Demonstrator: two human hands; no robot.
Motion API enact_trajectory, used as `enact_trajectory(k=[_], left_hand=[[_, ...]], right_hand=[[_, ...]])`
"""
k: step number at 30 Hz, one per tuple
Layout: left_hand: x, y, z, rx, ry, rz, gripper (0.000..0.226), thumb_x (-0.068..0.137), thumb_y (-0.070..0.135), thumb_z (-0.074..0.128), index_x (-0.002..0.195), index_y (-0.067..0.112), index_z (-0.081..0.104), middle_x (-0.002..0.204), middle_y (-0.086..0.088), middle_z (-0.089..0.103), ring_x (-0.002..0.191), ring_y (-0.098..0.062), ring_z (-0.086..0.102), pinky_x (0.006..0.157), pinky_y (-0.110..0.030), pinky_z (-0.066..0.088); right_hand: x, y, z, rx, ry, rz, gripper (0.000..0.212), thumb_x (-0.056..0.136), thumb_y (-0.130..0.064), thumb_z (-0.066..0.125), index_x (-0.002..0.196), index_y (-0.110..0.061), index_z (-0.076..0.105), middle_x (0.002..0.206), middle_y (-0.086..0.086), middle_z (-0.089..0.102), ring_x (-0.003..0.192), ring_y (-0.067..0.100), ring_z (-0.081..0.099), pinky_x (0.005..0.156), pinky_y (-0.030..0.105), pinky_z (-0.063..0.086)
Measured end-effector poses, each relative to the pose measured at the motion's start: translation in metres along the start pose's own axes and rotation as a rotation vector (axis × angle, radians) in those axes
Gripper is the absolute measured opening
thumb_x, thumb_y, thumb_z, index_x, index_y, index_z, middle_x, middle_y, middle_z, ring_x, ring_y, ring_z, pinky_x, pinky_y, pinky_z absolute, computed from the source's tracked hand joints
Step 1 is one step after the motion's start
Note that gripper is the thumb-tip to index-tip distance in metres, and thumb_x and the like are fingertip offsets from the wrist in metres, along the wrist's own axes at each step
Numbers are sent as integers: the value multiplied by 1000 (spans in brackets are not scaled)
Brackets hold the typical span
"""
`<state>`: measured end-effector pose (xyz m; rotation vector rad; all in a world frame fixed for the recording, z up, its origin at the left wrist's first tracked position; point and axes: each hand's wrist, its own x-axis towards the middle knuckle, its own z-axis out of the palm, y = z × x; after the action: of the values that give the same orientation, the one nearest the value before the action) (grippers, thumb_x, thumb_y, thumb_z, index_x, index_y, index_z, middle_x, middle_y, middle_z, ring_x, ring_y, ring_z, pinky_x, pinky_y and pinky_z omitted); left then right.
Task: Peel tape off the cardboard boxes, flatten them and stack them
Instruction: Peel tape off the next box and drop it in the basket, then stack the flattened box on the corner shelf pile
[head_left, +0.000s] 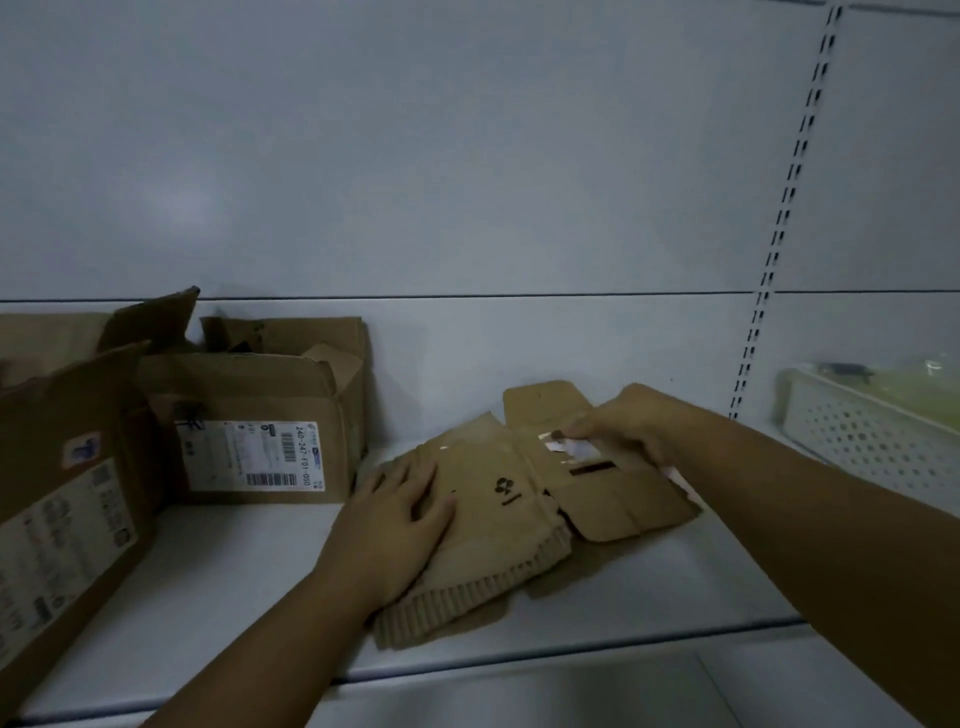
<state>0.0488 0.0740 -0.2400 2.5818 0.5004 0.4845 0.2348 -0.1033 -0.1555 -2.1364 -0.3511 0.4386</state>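
Note:
A flattened brown cardboard box (511, 512) lies on the white shelf (234, 582), on top of other flat cardboard whose edges show beneath it. My left hand (395, 514) rests palm down on its left part, fingers spread. My right hand (618, 426) is over its far right part, fingertips pinched on a strip of shiny clear tape (563, 447) that lifts off the cardboard. Two unflattened boxes stand at the left: a labelled box (260, 415) at the back with open flaps, and a bigger labelled box (67, 499) nearer to me.
The shelf's back wall (467, 156) is a plain grey panel with a slotted upright (779, 218) at the right. Beyond the upright stands a white perforated basket (857, 431). The shelf's front edge (519, 660) runs just below the flat cardboard.

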Motion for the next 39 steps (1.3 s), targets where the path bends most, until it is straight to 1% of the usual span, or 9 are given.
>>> enact_trajectory(k=[3,10,12,15,19,24,30,33,39], left_hand=[[-4,5,-5,-178,63,-76,76,86,60,47,148,36,11,158,5,12,145,-17,8,115,-41,17],[-8,36,-20,-606,132,-200,109,62,49,80,148,29,15,152,-5,29,130,-25,40,105,-42,38],[4,54,-28,-843,-2,-300,111,55,53,83,145,18,29,139,-13,48,114,-28,56,91,-42,49],[17,108,-33,-1307,-417,-417,64,70,39,67,124,5,57,104,-20,68,83,-34,69,74,-48,57],[35,198,-7,-1306,-499,-230,55,75,24,64,128,14,56,111,-21,66,90,-37,68,73,-50,56],[36,324,48,-1303,-514,9,44,83,14,63,124,29,56,116,-16,66,104,-39,63,78,-51,53],[22,442,147,-1278,-655,33,37,89,11,58,124,23,56,112,-19,67,99,-39,65,76,-52,54],[22,482,188,-1302,-722,19,37,88,11,59,124,22,56,112,-20,67,100,-40,64,78,-53,53],[35,558,261,-1342,-818,-42,30,91,7,54,119,17,53,110,-20,65,97,-40,63,73,-51,54]], right_hand=[[-7,5,-11,37,-142,113,50,76,-24,77,115,1,57,112,18,65,99,32,64,78,37,55],[-36,28,-45,403,-162,-109,28,86,-8,63,113,-11,59,107,13,69,94,28,67,87,47,54],[-47,36,-70,490,-136,-129,32,86,-8,63,116,-14,57,110,13,68,94,28,67,84,43,55],[-67,60,-123,544,-74,-132,33,85,-7,63,117,-14,58,111,15,68,99,32,66,83,45,55],[-104,108,-211,490,97,-146,34,87,-9,63,120,-13,57,108,13,70,94,30,68,71,36,56],[-164,174,-323,461,240,-121,24,89,-8,58,113,-10,60,109,14,69,98,31,66,87,43,53],[-213,265,-414,437,461,23,15,90,-6,58,101,-15,62,95,11,68,84,26,66,68,34,54],[-220,303,-445,453,498,79,30,86,-11,64,114,-18,63,109,13,69,97,33,65,83,44,55],[-214,361,-492,351,741,269,28,79,-21,71,102,-5,69,108,16,68,97,32,65,90,44,53]])
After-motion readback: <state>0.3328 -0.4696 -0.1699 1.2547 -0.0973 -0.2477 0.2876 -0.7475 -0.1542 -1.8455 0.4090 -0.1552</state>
